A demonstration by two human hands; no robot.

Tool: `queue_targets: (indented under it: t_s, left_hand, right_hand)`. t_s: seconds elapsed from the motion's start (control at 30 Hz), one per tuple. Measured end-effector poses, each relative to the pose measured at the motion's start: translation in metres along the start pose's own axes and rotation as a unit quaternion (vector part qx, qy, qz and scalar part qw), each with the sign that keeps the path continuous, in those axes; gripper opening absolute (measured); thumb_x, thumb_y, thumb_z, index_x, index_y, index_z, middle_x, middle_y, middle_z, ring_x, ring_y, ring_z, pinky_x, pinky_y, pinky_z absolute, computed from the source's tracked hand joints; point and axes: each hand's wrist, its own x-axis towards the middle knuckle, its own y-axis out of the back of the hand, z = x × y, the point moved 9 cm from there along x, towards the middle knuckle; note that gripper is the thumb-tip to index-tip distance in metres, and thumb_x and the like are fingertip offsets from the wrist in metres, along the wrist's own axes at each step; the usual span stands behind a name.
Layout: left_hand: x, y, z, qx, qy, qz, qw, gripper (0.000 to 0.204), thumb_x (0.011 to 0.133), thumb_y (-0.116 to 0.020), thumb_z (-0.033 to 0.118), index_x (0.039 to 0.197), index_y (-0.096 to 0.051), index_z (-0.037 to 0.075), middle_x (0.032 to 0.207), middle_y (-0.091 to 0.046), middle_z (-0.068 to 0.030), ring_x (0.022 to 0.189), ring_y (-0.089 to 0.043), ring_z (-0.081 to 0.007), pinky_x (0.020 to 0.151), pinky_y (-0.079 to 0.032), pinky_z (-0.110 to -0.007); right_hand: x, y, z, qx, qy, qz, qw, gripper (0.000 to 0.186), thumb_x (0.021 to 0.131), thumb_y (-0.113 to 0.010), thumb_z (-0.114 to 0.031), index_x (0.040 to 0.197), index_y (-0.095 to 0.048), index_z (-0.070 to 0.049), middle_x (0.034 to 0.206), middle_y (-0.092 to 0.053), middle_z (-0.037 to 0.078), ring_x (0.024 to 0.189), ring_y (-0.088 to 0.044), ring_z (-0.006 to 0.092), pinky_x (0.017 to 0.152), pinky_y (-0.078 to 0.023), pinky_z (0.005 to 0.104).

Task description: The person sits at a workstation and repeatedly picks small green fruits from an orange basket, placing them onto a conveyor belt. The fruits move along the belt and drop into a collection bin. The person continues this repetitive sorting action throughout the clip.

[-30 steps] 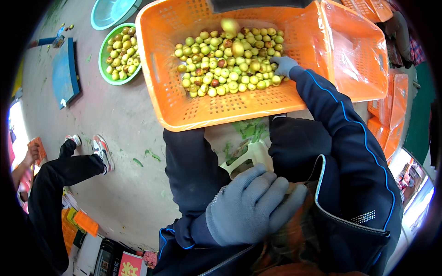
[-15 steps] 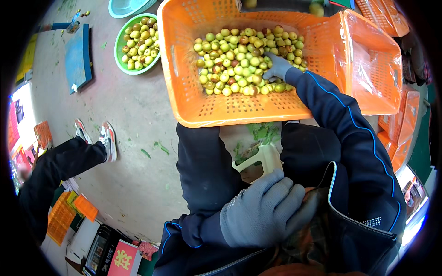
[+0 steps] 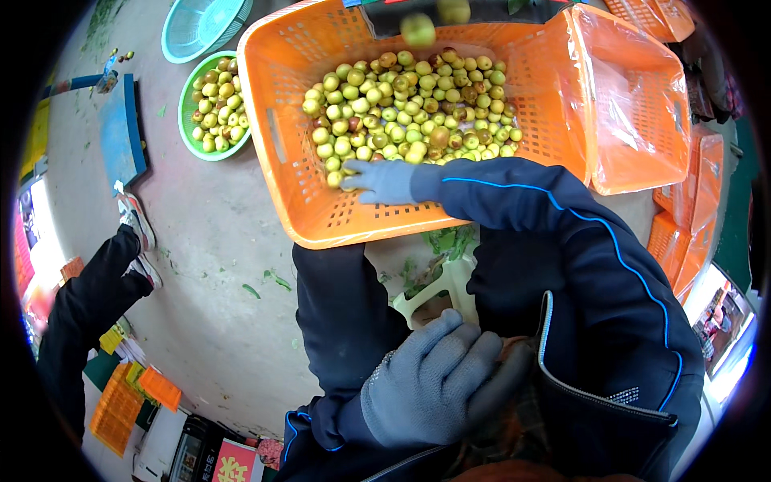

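Note:
An orange plastic crate (image 3: pixel 361 233) stands in front of my knees, holding a pile of green and brown jujubes (image 3: pixel 409 112). My right hand (image 3: pixel 384 181), in a grey glove, lies at the pile's near left edge with its fingers stretched out toward the left. It touches the nearest fruit and grips none. Low over my lap, my left hand (image 3: pixel 438 381), also gloved in grey, has its fingers curled in; whatever they hold, if anything, is hidden. Two blurred jujubes (image 3: pixel 418 30) show at the crate's far side, by a dark edge (image 3: pixel 482 11).
To the left are a green basin (image 3: pixel 186 112) of jujubes and a light blue basket (image 3: pixel 181 32). Another orange crate (image 3: pixel 642 112), lined with clear plastic, adjoins on the right. A pale stool (image 3: pixel 454 281) sits between my legs. Someone's legs (image 3: pixel 100 281) are at far left.
My right hand has swept from the pile's right side to its near left edge. The pile has spread leftward. My left hand stays curled. The other person's feet have shifted.

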Motion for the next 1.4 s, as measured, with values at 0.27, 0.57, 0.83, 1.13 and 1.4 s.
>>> queue_targets:
  t_s: [0.27, 0.57, 0.83, 1.13, 1.4]
  left_hand:
    - [-0.013, 0.005, 0.007, -0.014, -0.013, 0.071, 0.997, 0.032, 0.067, -0.070, 0.018, 0.099, -0.068, 0.021, 0.100, -0.059, -0.0025, 0.094, -0.060, -0.0195, 0.084, -0.054, -0.038]
    - [-0.015, 0.034, 0.011, -0.148, -0.065, 0.073, 0.984, 0.032, 0.079, -0.067, 0.017, 0.111, -0.066, 0.018, 0.108, -0.061, -0.0099, 0.095, -0.061, -0.0256, 0.086, -0.055, -0.041]
    - [-0.016, 0.046, 0.001, -0.145, 0.057, 0.297, 0.942, 0.036, 0.076, -0.071, 0.038, 0.100, -0.070, 0.012, 0.098, -0.069, -0.0062, 0.093, -0.066, -0.0262, 0.082, -0.056, -0.037]
    - [-0.015, 0.037, 0.009, -0.163, -0.075, 0.128, 0.975, 0.029, 0.080, -0.062, 0.017, 0.109, -0.066, 0.018, 0.118, -0.062, -0.0109, 0.107, -0.060, -0.0291, 0.091, -0.055, -0.045]
    - [-0.018, 0.037, 0.008, -0.166, -0.085, 0.120, 0.975, 0.033, 0.080, -0.062, 0.018, 0.113, -0.066, 0.016, 0.120, -0.062, -0.0114, 0.107, -0.060, -0.0304, 0.090, -0.055, -0.045]
  right_hand:
    - [-0.116, 0.035, 0.063, 0.040, -0.106, -0.061, 0.992, 0.039, 0.088, -0.055, -0.041, 0.113, -0.069, -0.016, 0.100, -0.070, 0.011, 0.094, -0.065, 0.0323, 0.080, -0.051, 0.0417]
    - [-0.228, 0.106, 0.200, -0.025, -0.340, 0.162, 0.926, 0.043, 0.080, -0.064, -0.027, 0.120, -0.064, -0.012, 0.100, -0.069, 0.016, 0.087, -0.066, 0.0320, 0.080, -0.052, 0.0409]
    - [-0.185, 0.121, 0.210, 0.129, -0.299, 0.231, 0.917, 0.032, 0.082, -0.064, -0.018, 0.112, -0.070, -0.009, 0.098, -0.070, 0.013, 0.087, -0.067, 0.0240, 0.080, -0.052, 0.0360]
    - [-0.119, 0.064, 0.181, -0.184, -0.306, -0.027, 0.934, 0.034, 0.097, -0.044, -0.022, 0.124, -0.063, -0.014, 0.112, -0.067, 0.014, 0.099, -0.064, 0.0326, 0.085, -0.050, 0.0410]
    - [-0.102, 0.044, 0.202, -0.191, -0.312, -0.051, 0.929, 0.030, 0.088, -0.055, -0.019, 0.116, -0.065, -0.014, 0.104, -0.068, 0.015, 0.098, -0.065, 0.0326, 0.082, -0.051, 0.0438]
